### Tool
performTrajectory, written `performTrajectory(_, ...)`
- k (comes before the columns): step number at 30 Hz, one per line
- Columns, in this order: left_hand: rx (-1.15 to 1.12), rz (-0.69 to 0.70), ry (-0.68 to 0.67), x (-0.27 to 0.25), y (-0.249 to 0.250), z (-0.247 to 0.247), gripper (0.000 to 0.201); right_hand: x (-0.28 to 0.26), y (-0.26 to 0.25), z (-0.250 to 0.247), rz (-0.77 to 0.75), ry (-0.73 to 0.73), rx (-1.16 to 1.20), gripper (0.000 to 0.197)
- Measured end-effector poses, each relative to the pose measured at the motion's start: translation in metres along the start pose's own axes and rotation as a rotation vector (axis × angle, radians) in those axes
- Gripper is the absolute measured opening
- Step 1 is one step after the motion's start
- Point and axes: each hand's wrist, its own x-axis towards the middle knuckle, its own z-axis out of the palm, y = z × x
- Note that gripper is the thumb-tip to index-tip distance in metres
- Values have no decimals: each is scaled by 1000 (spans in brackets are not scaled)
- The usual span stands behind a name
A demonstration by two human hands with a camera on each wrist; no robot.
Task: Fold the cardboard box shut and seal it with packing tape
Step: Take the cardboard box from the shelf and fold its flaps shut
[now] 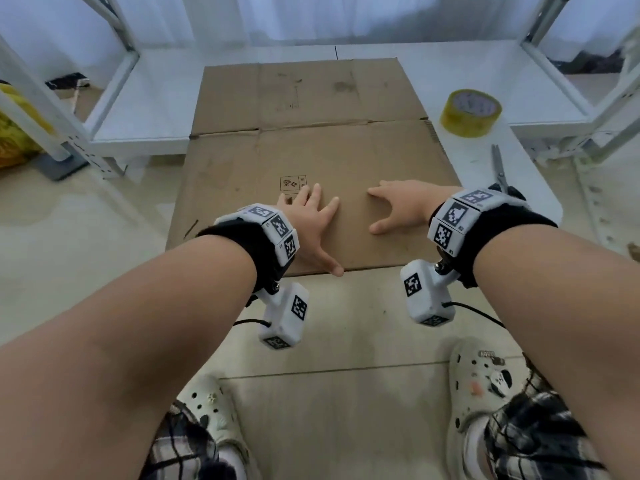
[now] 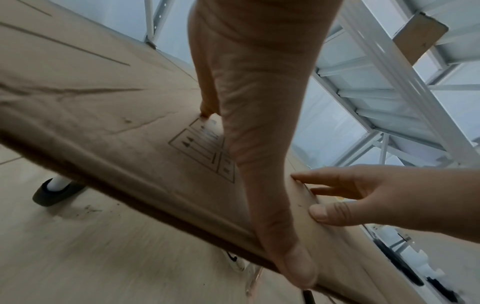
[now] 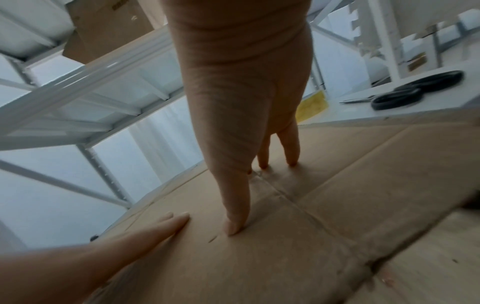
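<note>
Both hands, left [image 1: 313, 220] and right [image 1: 401, 209], lie spread flat, side by side but apart, on the flattened box [image 1: 311, 161] at frame centre. Tape [image 1: 470, 112] and scissors [image 1: 500, 171] wait upper right; lifting evenly from the near edge should open it squarely.

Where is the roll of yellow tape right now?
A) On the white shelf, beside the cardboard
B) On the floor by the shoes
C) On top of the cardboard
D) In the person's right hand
A: the roll of tape sits on the white shelf right of the cardboard, while both hands lie flat on the cardboard.
</note>
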Motion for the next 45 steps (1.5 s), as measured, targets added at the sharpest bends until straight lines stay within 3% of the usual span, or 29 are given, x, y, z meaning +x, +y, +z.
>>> performTrajectory(6,87,35,25,-9,13,2,130,-16,-14,8,20,4,9,75)
performTrajectory(13,301,174,194,-23,-10,2,78,-28,-16,-3,-77,0,-51,59)
performTrajectory(17,467,213,264,-29,-34,-4,50,-20,-14,-14,-144,12,35,80)
performTrajectory(21,543,227,309,-31,-44,-24,40,-13,-19,-32,-153,-69,-17,110)
performTrajectory(23,562,217,309,-37,-43,-35,37,-15,-23,-38,-149,-67,-40,113)
performTrajectory(29,506,175,395,-57,-35,-42,29,-34,-30,-56,-149,58,-145,73)
performTrajectory(33,240,147,506,-63,-30,-31,28,-42,-31,-47,-174,172,-269,52)
performTrajectory(36,95,37,465,-71,-29,-26,27,-51,-33,-38,-190,192,-207,57)
performTrajectory(39,73,-78,362,-77,-29,-18,33,-49,-31,-22,-183,73,-172,52)
performTrajectory(41,0,-143,280,-76,-33,-11,39,-39,-27,-11,-127,-4,-155,44)
performTrajectory(45,-114,-248,171,-64,-49,1,48,-22,-17,-6,33,30,-25,45)
